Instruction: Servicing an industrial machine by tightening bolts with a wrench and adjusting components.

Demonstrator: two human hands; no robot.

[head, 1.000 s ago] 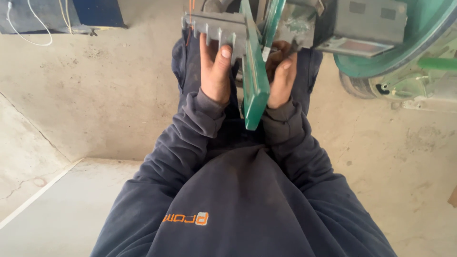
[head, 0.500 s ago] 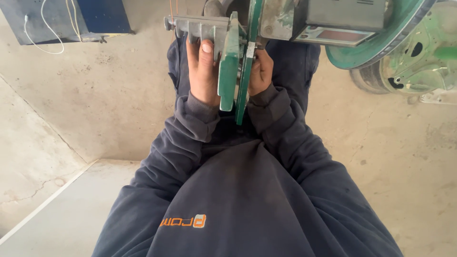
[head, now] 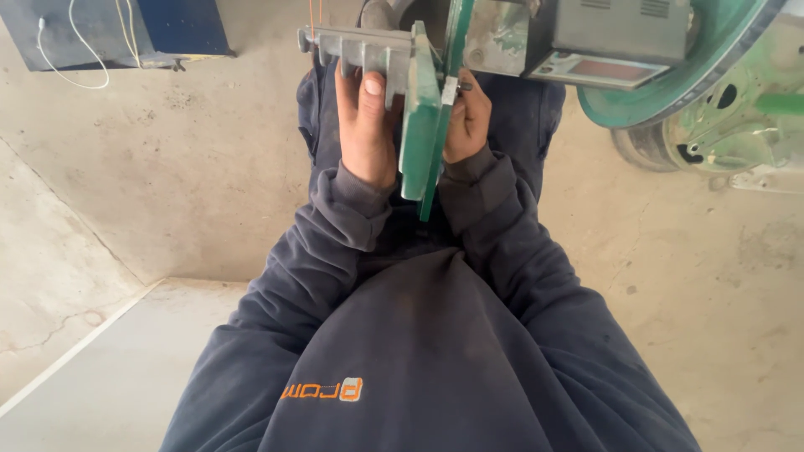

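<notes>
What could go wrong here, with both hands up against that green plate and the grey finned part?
1. The left hand lies on the grey finned part beside the green plate; fingers could get pinched if the parts close together.
2. The right hand sits behind the plate, close to a small bolt; a slip might scrape the knuckles on the edges.
3. The plate hangs over the lap; it may drop if either grip loosens.

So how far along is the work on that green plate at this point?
Mid-job, by the look of it. Already in place: the green plate stands on edge against the grey finned part and the machine body. In hand: the left hand braces the plate and finned part, while the right hand works a small pin or bolt at the plate's edge. Whether that fastener is fully seated cannot be told.
</notes>
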